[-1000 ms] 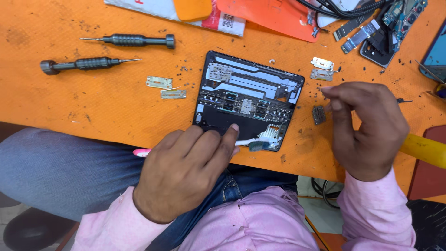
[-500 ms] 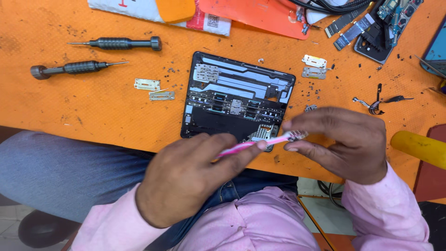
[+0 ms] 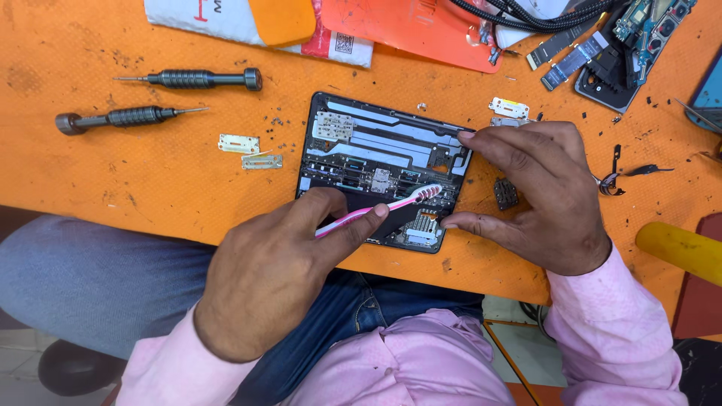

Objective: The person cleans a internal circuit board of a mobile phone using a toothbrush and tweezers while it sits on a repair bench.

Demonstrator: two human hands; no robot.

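Left hand (image 3: 274, 278) grips pink-handled white-bristled toothbrush (image 3: 376, 210), bristles on opened black device with exposed circuit boards (image 3: 380, 162) lying on orange surface (image 3: 113, 180). Right hand (image 3: 541, 195) pinches device's right edge, thumb and fingers spread. Two dark metal screwdrivers (image 3: 150, 98) lie apart at left.

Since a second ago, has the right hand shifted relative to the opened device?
Yes. The right hand moved in from beside the opened device to grip its right edge, fingertips at the upper and lower corners.
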